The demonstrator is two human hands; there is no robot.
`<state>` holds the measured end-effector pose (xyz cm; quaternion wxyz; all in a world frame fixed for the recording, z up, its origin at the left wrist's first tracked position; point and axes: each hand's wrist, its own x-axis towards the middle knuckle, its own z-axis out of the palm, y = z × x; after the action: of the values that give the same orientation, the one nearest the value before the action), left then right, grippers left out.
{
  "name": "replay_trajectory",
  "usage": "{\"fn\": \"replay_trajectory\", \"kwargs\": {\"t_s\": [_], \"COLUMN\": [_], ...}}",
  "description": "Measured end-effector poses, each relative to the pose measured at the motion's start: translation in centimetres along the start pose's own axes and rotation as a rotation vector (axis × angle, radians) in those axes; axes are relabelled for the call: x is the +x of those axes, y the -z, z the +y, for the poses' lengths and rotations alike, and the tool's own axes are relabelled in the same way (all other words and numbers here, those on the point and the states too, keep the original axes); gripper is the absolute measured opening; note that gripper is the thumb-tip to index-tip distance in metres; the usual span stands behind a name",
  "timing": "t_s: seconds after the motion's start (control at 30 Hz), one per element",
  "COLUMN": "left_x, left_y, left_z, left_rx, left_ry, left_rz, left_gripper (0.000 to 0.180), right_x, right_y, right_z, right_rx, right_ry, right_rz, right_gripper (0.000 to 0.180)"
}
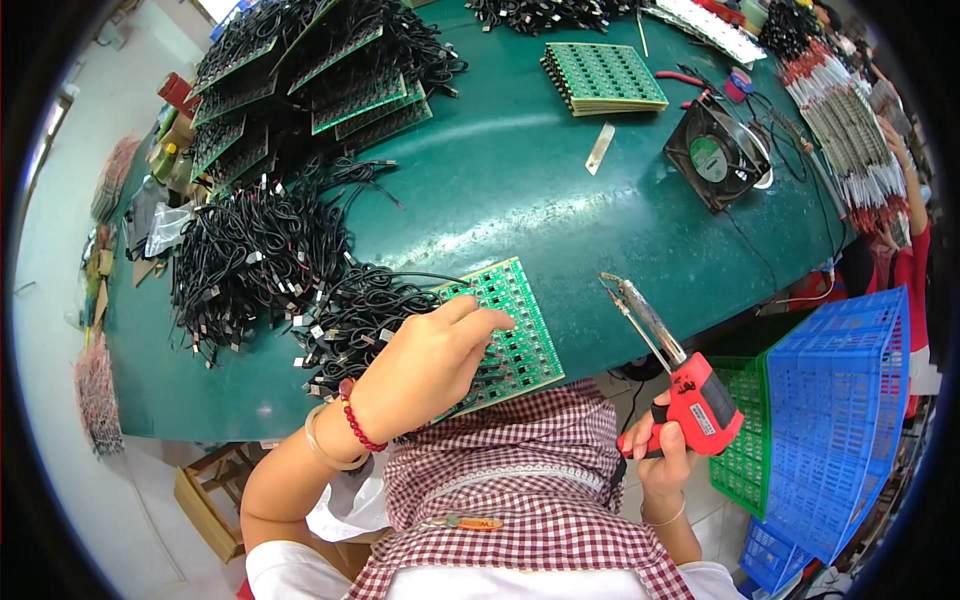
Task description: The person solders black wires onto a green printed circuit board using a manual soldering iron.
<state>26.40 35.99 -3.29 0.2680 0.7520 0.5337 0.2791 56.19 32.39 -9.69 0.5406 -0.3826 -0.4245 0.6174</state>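
Observation:
My left hand (430, 360) rests on a green circuit board panel (520, 335) at the near edge of the green table (520, 190), fingers curled onto the board's black parts. A red bead bracelet and a pale bangle circle that wrist. My right hand (662, 455) grips the red handle of a soldering gun (690, 385), held off the table's edge to the right. Its metal tip (612, 282) points up and left, apart from the board. Black wired cables (345, 315) lie just left of the board, touching it.
A big heap of black cables (250, 255) covers the left side. More green panels lie under cables (340, 75), a stack of them (603, 75) farther back. A black fan (715, 152) sits at right. Blue (850, 400) and green crates (745, 420) stand beside me.

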Motion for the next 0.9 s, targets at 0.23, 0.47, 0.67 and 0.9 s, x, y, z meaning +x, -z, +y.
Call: {"fn": "replay_trajectory", "kwargs": {"t_s": [0.23,0.47,0.67,0.9], "left_x": [0.7,-0.7,-0.8,-1.5], "left_y": [0.0,0.2,0.2,0.3], "left_z": [0.6,1.5,1.3,1.0], "left_rx": [0.085,0.334,0.345,0.324], "left_ry": [0.003,0.016,-0.058,0.027], "left_rz": [-0.04,-0.109,-0.136,-0.095], "left_gripper": [0.029,0.031,0.037,0.037], "right_x": [-0.3,-0.5,0.1,0.4], "right_y": [0.6,0.4,-0.8,-1.7], "right_z": [0.2,-0.1,-0.6,-0.4], "right_rx": [-0.032,-0.019,-0.008,0.063], "right_ry": [-0.03,-0.061,-0.027,-0.091], "right_rz": [0.063,0.042,0.056,0.009], "right_gripper": [0.037,0.034,0.03,0.027]}}
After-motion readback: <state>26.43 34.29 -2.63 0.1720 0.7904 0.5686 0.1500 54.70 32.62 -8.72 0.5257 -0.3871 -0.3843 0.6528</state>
